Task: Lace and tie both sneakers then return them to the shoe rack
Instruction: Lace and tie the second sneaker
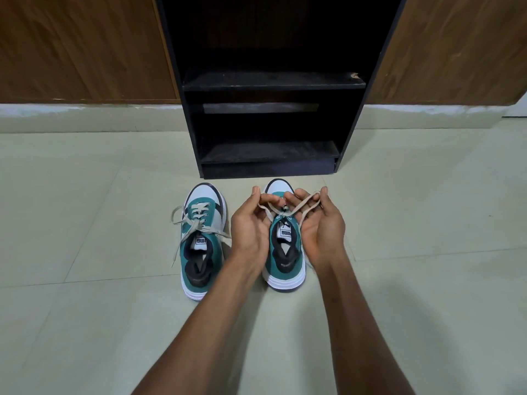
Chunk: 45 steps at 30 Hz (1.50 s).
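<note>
Two beige flat lace ends (306, 205) pinched in closed fingers of left hand (251, 223) and right hand (320, 223) over right-side teal-and-white sneaker (285, 252) on tiled floor (85, 195); likely to slip loose if tension drops mid-knot.

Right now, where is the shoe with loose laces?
In the head view, the left shoe sits on the floor, beside the shoe being tied, before the rack.

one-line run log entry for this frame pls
phase: tying right sneaker | left hand, right hand: each holding lace | left sneaker: laces loose | rack: no shoes
</note>
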Tool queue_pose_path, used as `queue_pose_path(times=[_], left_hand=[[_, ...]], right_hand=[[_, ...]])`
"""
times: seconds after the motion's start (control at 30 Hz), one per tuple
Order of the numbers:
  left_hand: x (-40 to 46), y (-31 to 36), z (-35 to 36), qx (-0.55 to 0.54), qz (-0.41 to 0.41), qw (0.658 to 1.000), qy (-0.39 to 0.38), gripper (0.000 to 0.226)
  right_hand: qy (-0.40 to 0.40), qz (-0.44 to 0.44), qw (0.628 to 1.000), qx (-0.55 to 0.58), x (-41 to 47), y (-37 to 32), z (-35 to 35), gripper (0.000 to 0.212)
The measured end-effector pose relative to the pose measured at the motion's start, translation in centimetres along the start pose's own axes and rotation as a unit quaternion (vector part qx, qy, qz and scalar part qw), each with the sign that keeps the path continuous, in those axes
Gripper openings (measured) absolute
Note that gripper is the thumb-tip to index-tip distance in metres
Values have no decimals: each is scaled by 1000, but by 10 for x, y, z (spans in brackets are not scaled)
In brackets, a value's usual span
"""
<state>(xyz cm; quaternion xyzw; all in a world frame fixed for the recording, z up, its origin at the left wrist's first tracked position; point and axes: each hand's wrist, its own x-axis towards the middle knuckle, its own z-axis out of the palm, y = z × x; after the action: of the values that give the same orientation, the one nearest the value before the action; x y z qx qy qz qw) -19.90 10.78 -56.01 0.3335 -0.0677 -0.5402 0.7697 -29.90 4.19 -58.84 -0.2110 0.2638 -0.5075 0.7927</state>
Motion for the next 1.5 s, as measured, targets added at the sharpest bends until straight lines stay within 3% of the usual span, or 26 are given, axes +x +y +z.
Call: queue_pose_path(times=[0.13, 0.27, 0.37, 0.57, 0.97, 1.5], left_hand=[[4, 3, -2, -10, 2, 1000, 1, 42], [4, 2, -2, -13, 21, 999, -20, 41], [11, -1, -7, -12, 35, 999, -20, 41], [26, 2, -24, -35, 34, 999, -8, 38], [16, -5, -27, 92, 14, 995, 34, 37], [-4, -17, -21, 74, -2, 995, 62, 39]], right_hand=[[-10, 3, 1000, 12, -1, 3, 1, 57], [14, -35, 998, 42, -3, 7, 3, 37], [5, -36, 997, 63, -1, 7, 3, 36], [6, -4, 1000, 9, 9, -2, 1, 37], [93, -25, 990, -102, 13, -17, -17, 39], [202, -61, 964, -160, 29, -12, -11, 40]])
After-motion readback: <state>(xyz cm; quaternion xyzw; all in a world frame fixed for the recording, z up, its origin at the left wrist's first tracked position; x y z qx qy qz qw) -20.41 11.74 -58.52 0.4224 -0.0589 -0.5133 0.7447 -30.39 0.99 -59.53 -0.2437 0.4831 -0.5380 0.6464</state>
